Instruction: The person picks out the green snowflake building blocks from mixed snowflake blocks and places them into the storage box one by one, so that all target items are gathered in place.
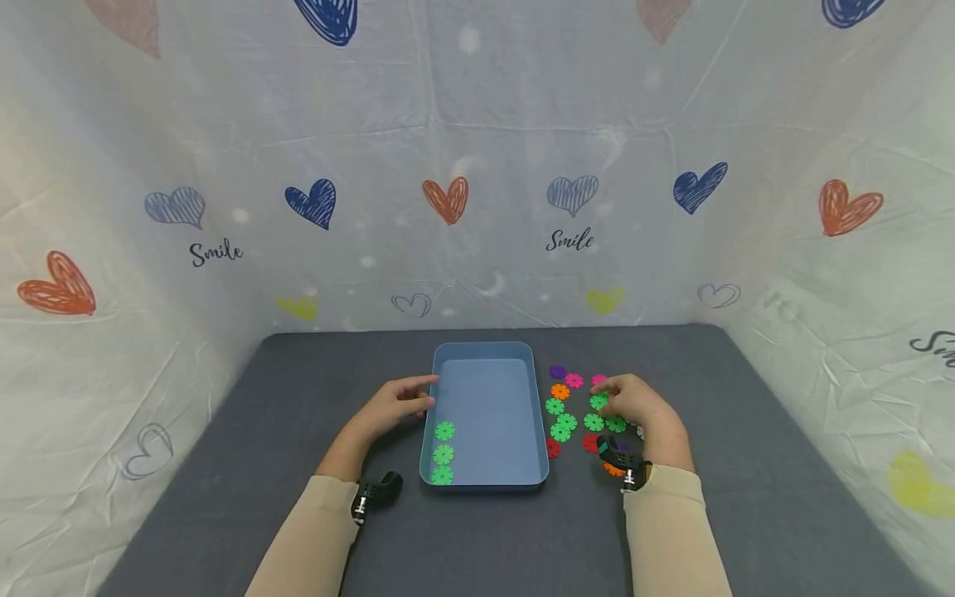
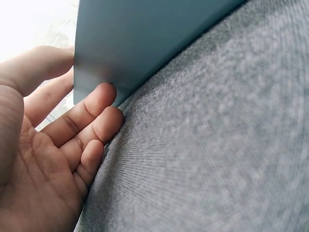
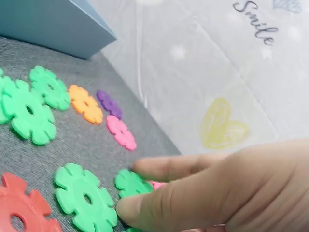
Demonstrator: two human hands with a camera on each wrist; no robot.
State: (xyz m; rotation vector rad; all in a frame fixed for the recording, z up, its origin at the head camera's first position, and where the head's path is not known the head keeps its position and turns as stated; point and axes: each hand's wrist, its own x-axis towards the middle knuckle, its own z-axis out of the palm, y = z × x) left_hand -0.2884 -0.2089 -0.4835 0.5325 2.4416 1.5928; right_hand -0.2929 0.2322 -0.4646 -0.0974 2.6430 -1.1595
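A blue tray (image 1: 487, 355) sits mid-table with three green discs (image 1: 443, 453) in a row along its left inner side. My left hand (image 1: 424, 393) rests against the tray's outer left wall (image 2: 145, 43), with straight fingers (image 2: 99, 99) touching it. To the right of the tray, loose flower-shaped discs lie on the mat: green (image 1: 565, 421), orange (image 1: 560, 391), pink (image 1: 574, 381), purple (image 1: 557, 372) and red (image 1: 552, 448). My right hand (image 1: 606, 396) is over them. Its forefinger and thumb (image 3: 145, 205) pinch a green disc (image 3: 129, 183) that lies on the mat.
The grey mat (image 1: 298, 464) is walled on three sides by a white cloth with hearts (image 1: 448, 199). In the right wrist view more discs lie close by: green (image 3: 86, 195), red (image 3: 24, 212), pink (image 3: 121, 132). Wrist cameras (image 1: 376, 491) sit on both forearms.
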